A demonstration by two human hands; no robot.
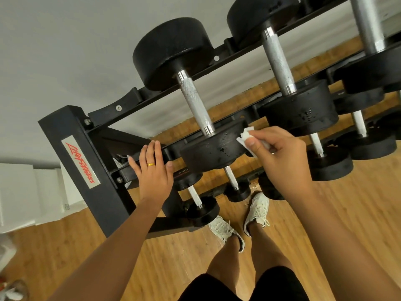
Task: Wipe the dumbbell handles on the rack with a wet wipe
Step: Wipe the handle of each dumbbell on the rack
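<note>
A black dumbbell rack [86,161] holds several black dumbbells on stacked tiers. The leftmost top dumbbell has a knurled steel handle [195,103] between two black heads. My right hand [280,157] pinches a crumpled white wet wipe [245,136] against the near head [212,151] of that dumbbell, just right of the handle's lower end. My left hand [153,168], with a gold ring, rests flat on the rack's front rail left of that head. A second steel handle [277,59] lies to the right.
Lower tiers carry smaller dumbbells with thin handles [231,177]. A third thick handle [367,22] is at the top right. My feet in white sneakers [258,211] stand on the wooden floor close to the rack. A white wall is behind, white boxes at the left.
</note>
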